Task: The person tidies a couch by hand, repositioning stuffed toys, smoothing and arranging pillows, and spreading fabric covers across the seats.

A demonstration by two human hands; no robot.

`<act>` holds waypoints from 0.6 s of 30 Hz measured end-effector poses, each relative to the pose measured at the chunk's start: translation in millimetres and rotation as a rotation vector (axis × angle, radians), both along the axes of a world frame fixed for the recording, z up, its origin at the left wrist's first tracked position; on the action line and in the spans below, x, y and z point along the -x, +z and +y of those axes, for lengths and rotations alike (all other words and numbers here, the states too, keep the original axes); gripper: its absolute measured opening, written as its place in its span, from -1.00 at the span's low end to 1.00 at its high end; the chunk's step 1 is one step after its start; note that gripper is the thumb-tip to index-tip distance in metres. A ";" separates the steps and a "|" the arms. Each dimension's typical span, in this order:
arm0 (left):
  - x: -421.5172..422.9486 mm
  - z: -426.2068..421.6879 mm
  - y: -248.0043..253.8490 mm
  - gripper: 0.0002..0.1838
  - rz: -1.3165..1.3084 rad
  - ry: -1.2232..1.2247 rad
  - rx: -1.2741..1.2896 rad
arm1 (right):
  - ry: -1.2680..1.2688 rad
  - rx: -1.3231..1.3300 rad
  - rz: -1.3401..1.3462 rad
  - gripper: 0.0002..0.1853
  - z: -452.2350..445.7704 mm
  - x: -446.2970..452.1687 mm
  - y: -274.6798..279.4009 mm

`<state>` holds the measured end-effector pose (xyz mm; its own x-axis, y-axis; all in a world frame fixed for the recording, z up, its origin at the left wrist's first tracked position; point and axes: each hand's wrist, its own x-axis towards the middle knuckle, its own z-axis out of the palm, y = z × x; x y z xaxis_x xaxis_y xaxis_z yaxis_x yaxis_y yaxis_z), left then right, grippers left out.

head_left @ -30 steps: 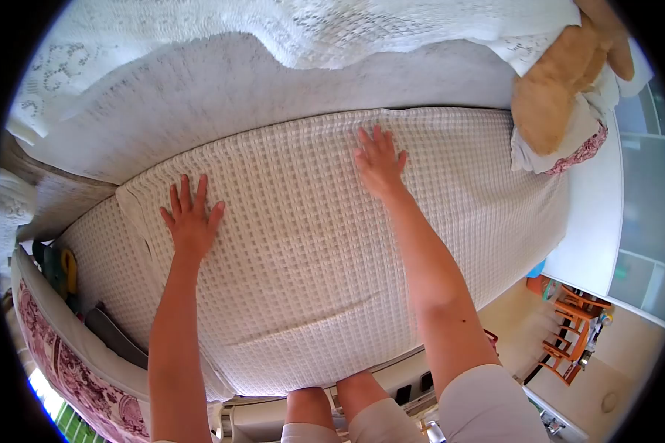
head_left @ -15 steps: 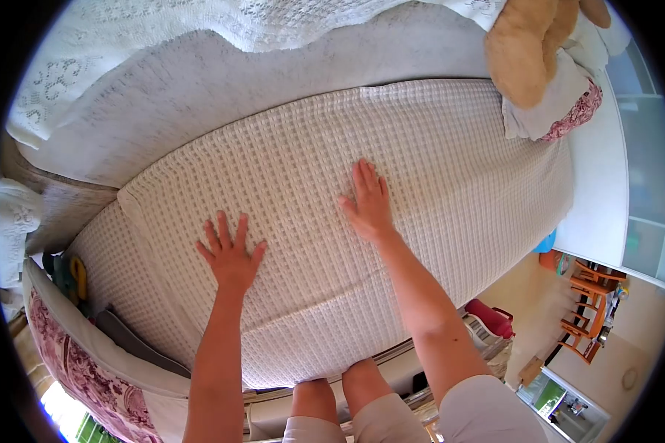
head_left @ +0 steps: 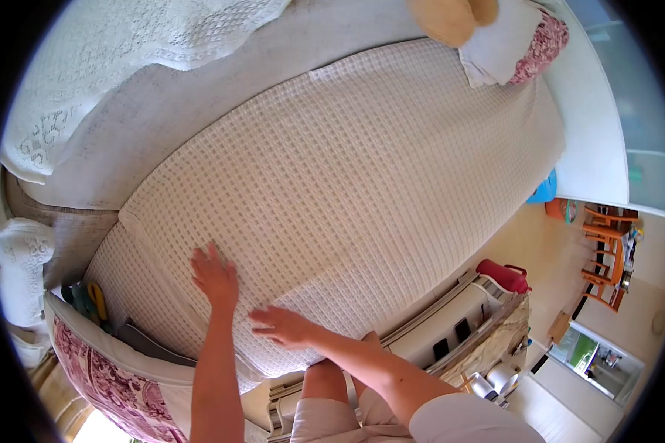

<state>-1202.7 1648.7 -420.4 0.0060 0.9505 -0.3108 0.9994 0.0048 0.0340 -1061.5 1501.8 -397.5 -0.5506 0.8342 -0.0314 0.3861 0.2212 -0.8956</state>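
A cream waffle-weave cover [head_left: 347, 170] stretches over the sofa seat, with a faint crease near its front edge. My left hand [head_left: 216, 277] rests on its left part, fingers spread. Lower and to the right, close to my knees, my right hand [head_left: 282, 327] reaches across toward the left with fingers extended. It is over the cover near the front edge; whether it presses on the fabric I cannot tell. Neither hand holds anything.
A grey sofa back [head_left: 222, 96] carries a white lace throw [head_left: 125, 66]. At upper right are a patterned cushion [head_left: 543, 44] and a plush toy [head_left: 443, 18]. Another patterned cushion [head_left: 103, 369] leans at lower left. Behind my knees stands a low table [head_left: 421, 332] with phones.
My right hand has swept from mid-cover down and left toward the front edge. My left hand has shifted slightly down. The view has turned, showing more of the low table.
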 end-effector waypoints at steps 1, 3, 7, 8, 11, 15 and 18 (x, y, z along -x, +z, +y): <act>-3.6 -15.6 -3.6 -0.22 -0.070 -0.073 -0.008 | -0.129 0.043 0.028 -0.51 -1.9 -10.1 6.2; -13.0 -45.6 -1.8 -0.22 -0.135 -0.141 -0.013 | -0.484 0.075 0.025 -0.54 -1.2 -56.2 -13.2; -33.2 -93.2 18.3 -0.28 -0.214 -0.303 0.083 | -0.883 -0.047 -0.498 -0.38 16.6 -174.0 -8.3; -34.7 -98.1 21.9 -0.29 -0.204 -0.374 0.146 | -1.019 -0.041 -0.591 -0.36 17.8 -186.1 -11.8; -22.5 -103.8 12.7 -0.29 -0.199 -0.296 0.186 | -0.998 0.081 -0.615 -0.33 -6.4 -138.9 -20.2; -10.6 -87.4 30.3 -0.28 -0.111 -0.395 0.256 | -0.276 0.543 -0.053 -0.53 -73.6 4.3 -1.1; -9.9 -76.7 37.7 -0.25 -0.060 -0.507 0.268 | 0.347 0.507 -0.038 -0.75 -90.0 32.5 28.7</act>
<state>-1192.8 1572.0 -382.7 0.4650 0.7124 -0.5255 0.8756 -0.4579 0.1540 -1094.0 1411.9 -368.8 -0.7780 0.4827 -0.4022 0.4016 -0.1103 -0.9092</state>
